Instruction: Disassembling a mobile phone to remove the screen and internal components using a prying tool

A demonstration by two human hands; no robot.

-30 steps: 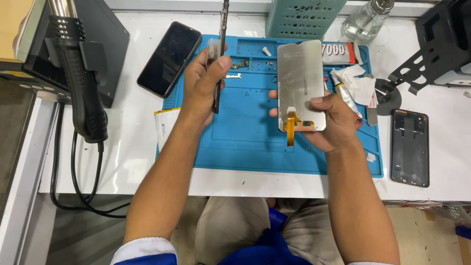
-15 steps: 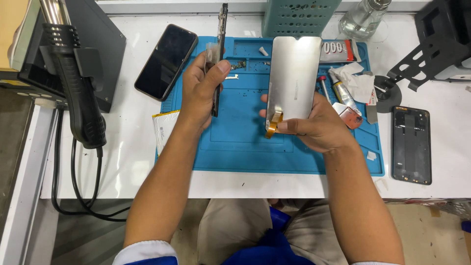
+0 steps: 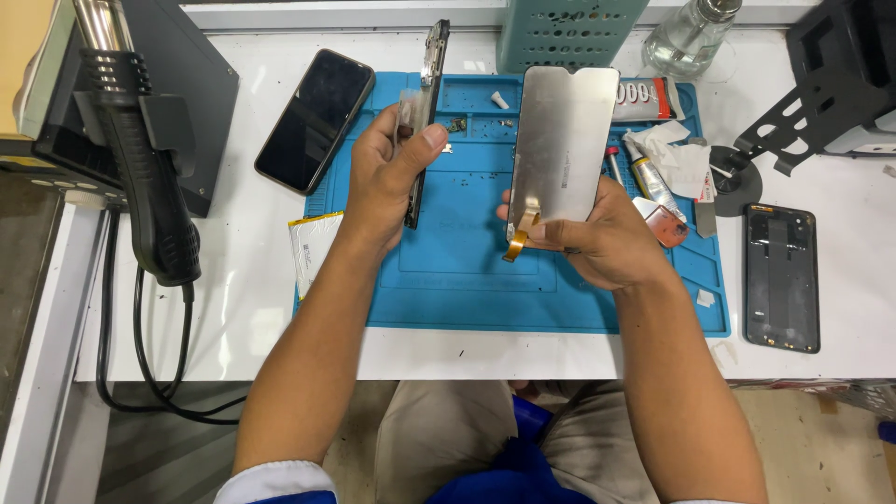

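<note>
My left hand [image 3: 392,173] grips a thin dark phone frame [image 3: 426,103], held on edge above the blue work mat [image 3: 467,280]. Pinched against it under my thumb is a small clear piece of film [image 3: 407,110]. My right hand [image 3: 602,238] holds a silver-backed phone screen panel [image 3: 562,140] upright by its lower end, back side toward me. An orange flex ribbon [image 3: 521,233] hangs from the panel's bottom edge beside my fingers. The two parts are apart, with a small gap between them.
A black phone [image 3: 315,119] lies at the mat's left. A phone rear shell [image 3: 781,276] lies at the right. A hot-air gun [image 3: 149,177] hangs at the left. Glue tubes [image 3: 644,173], tissue [image 3: 677,154], a flat battery [image 3: 313,247], a green basket [image 3: 569,28] and a glass bottle [image 3: 686,33] surround the mat.
My right hand has turned the screen panel more upright and shifted it left, toward the frame. The flex ribbon swung to the panel's lower left. My left hand stayed nearly still.
</note>
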